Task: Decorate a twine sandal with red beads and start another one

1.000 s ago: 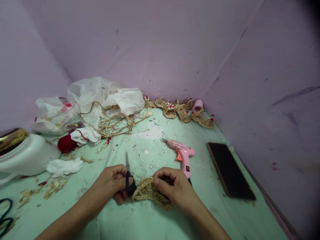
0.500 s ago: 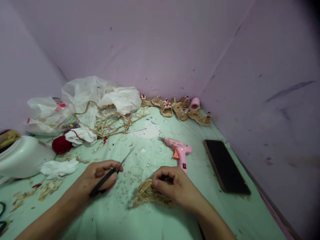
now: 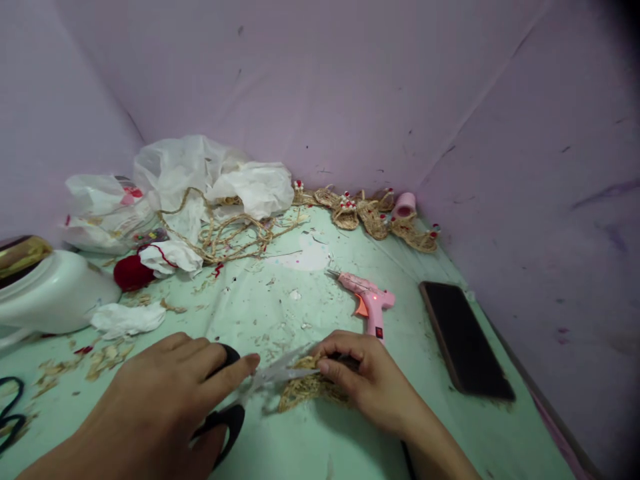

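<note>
Black-handled scissors (image 3: 231, 419) are in my left hand (image 3: 170, 393), fingers through the loops. Their blades are spread and point right, reaching the edge of a small woven straw piece (image 3: 305, 393). My right hand (image 3: 357, 373) pinches that braided piece near its top, thumb against forefinger, and covers its right part. Just beyond the right hand lies a pink glue gun (image 3: 367, 297) with an orange trigger and a lit red light, its nozzle pointing to the far left.
A dark phone (image 3: 465, 340) lies on the right. Along the back wall sit several woven straw slippers (image 3: 373, 220) with red and white beads, and a pink roll (image 3: 404, 205). Plastic bags (image 3: 255, 190), straw cord (image 3: 235, 243), red yarn (image 3: 133, 272) and a white container (image 3: 75, 293) occupy the left.
My left hand has turned and opened the scissors, bringing their blades right to the straw piece. The right hand keeps its pinch. The view has shifted slightly.
</note>
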### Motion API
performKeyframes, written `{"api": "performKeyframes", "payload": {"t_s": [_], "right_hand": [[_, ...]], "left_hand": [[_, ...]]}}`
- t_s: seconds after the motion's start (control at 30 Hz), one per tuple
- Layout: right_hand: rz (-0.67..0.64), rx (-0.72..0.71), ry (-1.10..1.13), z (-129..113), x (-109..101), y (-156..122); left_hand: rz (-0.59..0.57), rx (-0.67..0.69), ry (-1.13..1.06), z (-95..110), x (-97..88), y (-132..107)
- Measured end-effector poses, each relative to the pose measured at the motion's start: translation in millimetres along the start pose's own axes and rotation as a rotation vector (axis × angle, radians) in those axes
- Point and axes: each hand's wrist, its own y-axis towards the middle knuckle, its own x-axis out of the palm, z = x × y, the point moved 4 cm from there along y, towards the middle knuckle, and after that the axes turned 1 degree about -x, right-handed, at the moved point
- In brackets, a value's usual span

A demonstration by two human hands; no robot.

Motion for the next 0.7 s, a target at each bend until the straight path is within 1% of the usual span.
{"api": "performKeyframes", "payload": {"t_s": [0.07,0.13,0.43,0.7], "right_hand": [[0.004,-0.014,-0.035,-1,-1,0],[0.011,-0.020,-0.054,-2,-1,-1],[0.007,-0.057,-0.064,-7,3,-5],[0.012,-0.062,-0.093,-9,4,-4]], "left_hand": [[-0.051,0.015,0.107,6,-0.1,-1],[-0.075,-0.003,0.154,8,0.2,-2],[-0.086,-0.034,0.233,11,-5.4,-2],[-0.125,-0.020,0.316,16,-9.7,-2]]}}
